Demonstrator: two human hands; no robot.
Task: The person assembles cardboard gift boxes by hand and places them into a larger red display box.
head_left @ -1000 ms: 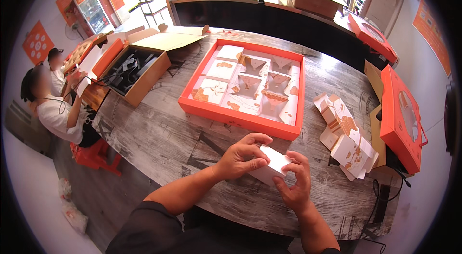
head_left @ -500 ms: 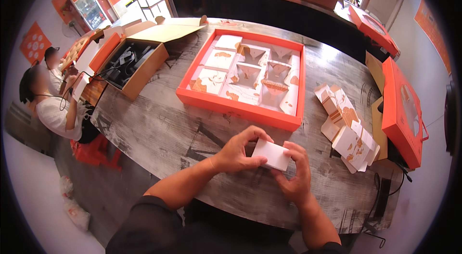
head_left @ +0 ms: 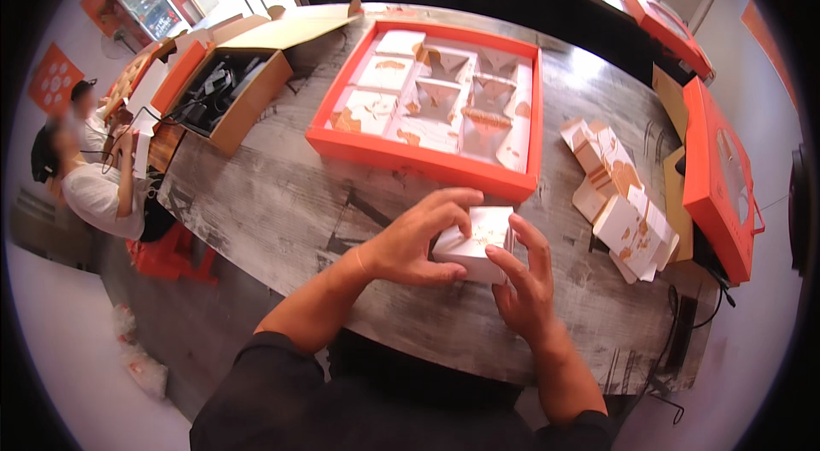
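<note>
Between my hands, over the near part of the table, is a small white carton [head_left: 489,227] with a gold-brown pattern on its top face. My left hand [head_left: 424,237] grips its left side, thumb low and fingers bent along the upper edge. On the other side my right hand [head_left: 523,280] holds it between thumb and fingers. Just beyond lies a large orange-red tray box [head_left: 410,165], with several similar white cartons [head_left: 386,73] along its left side. Folded card compartments [head_left: 437,101] fill its middle and right.
Flattened patterned cartons [head_left: 632,233] are piled on the grey wooden table [head_left: 282,229] at right. Beside them leans an orange lid [head_left: 722,169] with a window. At left stands a cardboard box [head_left: 248,114] of dark cables. Two people [head_left: 102,195] sit past it.
The carton has been turned, so its patterned face now shows instead of a plain white one. Both hands have shifted their grip on it. The whole view has tilted slightly downward.
</note>
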